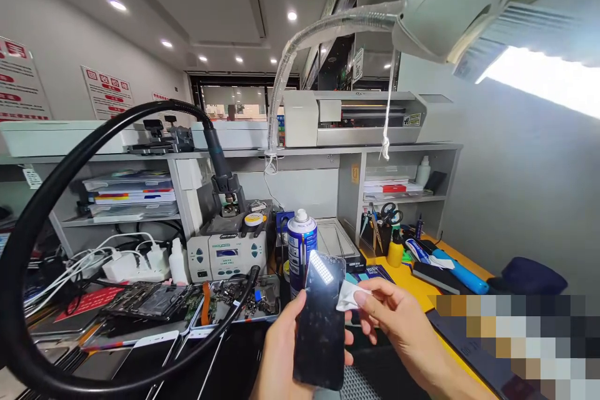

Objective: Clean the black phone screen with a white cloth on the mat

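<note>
My left hand (284,350) is wrapped round a smartphone (319,331), held upright with its dark screen towards me. Smudges and a lamp's reflection show on the glass. Pinched in my right hand (394,315) is a small white wipe (349,297), which meets the right edge of the phone near its upper half. Behind the phone stands a blue and white spray can (300,240), its lower part partly hidden. Fingertips of the left hand show along the phone's right side.
A soldering or hot-air station (227,256) stands behind, with a thick black hose (94,131) arching across the left. Phone parts (154,300) and several phones cover the left bench. At right are a yellow bottle (395,253), scissors (391,214) and a blue tool (464,272). A lamp (525,69) hangs overhead.
</note>
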`<move>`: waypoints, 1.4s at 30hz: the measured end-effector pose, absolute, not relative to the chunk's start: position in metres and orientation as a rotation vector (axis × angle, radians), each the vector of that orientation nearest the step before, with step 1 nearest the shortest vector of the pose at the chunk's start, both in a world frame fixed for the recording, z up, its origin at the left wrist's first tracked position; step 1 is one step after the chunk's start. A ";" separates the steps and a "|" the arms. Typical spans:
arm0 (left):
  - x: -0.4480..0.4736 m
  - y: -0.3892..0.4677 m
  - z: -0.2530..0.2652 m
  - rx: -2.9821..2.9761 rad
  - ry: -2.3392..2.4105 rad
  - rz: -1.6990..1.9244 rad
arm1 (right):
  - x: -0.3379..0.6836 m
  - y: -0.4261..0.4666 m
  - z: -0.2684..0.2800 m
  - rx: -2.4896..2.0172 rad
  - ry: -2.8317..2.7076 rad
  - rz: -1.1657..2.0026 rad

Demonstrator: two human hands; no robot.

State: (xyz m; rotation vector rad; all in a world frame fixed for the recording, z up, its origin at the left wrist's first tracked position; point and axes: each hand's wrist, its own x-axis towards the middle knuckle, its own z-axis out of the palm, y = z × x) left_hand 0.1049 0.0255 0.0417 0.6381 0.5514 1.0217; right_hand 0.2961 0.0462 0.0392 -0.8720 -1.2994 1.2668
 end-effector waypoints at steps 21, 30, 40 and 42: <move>0.101 0.021 0.047 0.672 0.569 0.981 | 0.297 0.049 0.039 -0.910 -1.171 1.545; 0.098 0.015 0.044 0.687 0.659 0.878 | 0.298 0.050 0.039 -0.918 -1.128 1.506; 0.093 0.025 0.038 0.717 0.650 0.856 | 0.298 0.046 0.045 -0.803 -1.125 1.649; 0.093 0.024 0.040 0.717 0.664 0.876 | 0.298 0.045 0.045 -0.778 -1.158 1.661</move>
